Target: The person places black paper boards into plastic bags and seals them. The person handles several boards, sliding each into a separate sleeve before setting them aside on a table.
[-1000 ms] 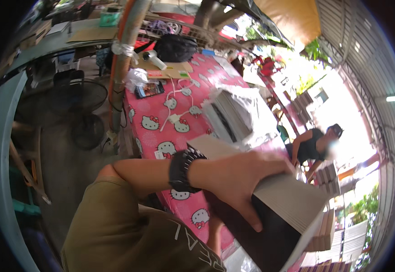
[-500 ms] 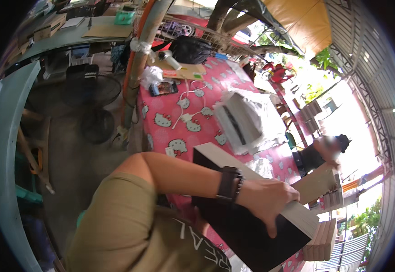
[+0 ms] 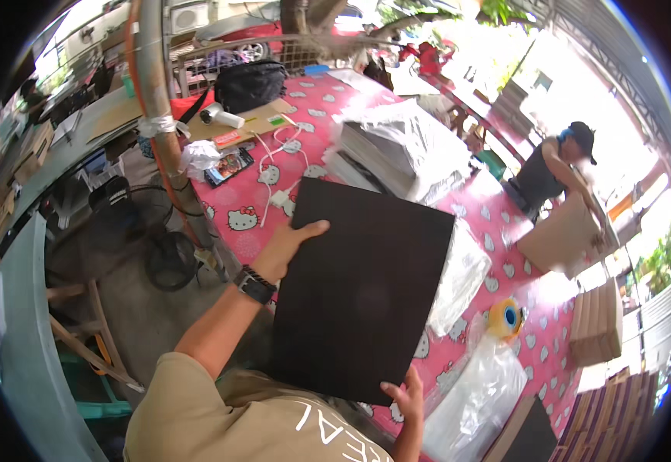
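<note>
Black rectangular board (image 3: 366, 285) at the centre of the frame, broad face toward the camera, turned slightly clockwise and partly covering a pink patterned tablecloth (image 3: 314, 98). Gripped at its left edge by the left hand (image 3: 293, 246), with thumb laid on the black face and the other fingers hidden behind. Held near its lower right corner by the right hand (image 3: 406, 396), with thumb tip on the face and the other fingers bent at the edge, only partly visible. Toward upper centre, a stack in clear plastic (image 3: 401, 146); left of that, a white extension cord (image 3: 280, 198). At lower right, a yellow tape roll (image 3: 497, 316) just above a clear plastic bag (image 3: 478, 393). At right, a co-worker (image 3: 539, 177) beside a brown cardboard box (image 3: 562, 235).
</note>
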